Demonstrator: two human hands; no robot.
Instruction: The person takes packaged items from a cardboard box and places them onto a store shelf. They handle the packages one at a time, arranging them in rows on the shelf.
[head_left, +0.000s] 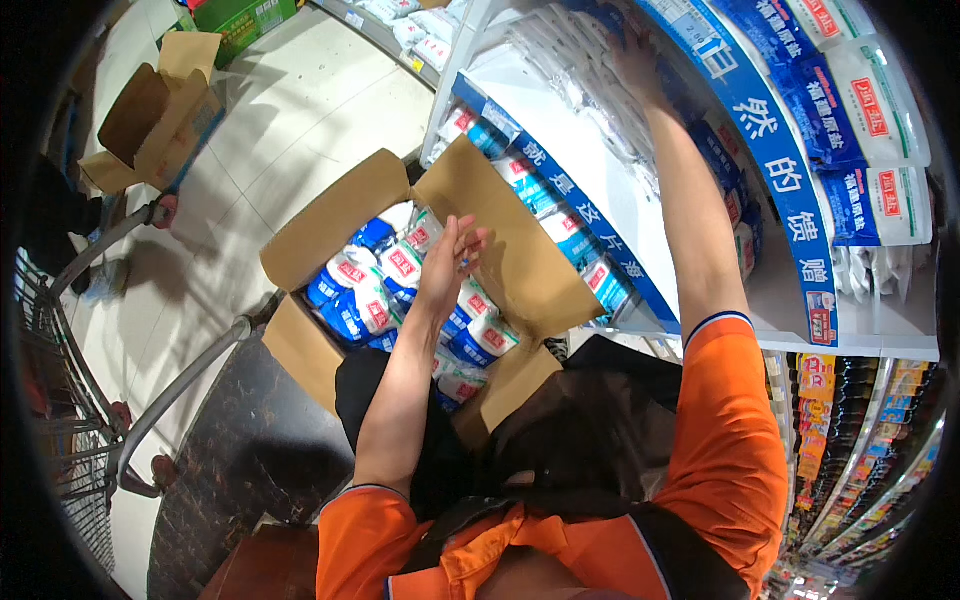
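Note:
My left hand (450, 266) hovers over an opened cardboard box (337, 217). Its palm faces sideways, the fingers are slightly bent, and nothing shows in it. Blue-and-white plastic bags of salt (401, 266) with red label patches fill the box in rows. Up in the shelf compartment, my right hand (637, 64) reaches in among stacked bags. A row of whitish bags (577, 82) lies to the left of it, and blue bags (720, 142) lie to the right. Shadow and blur hide its fingertips, so whether it grips a bag is unclear.
Blue shelf strips (765, 135) with white writing edge the shelves. More bags (862, 112) sit on the shelf at right, and turquoise ones (559, 225) below. A wire shopping cart (135, 435) stands left, near another open carton (169, 127). A dark marbled surface (247, 420) adjoins the box.

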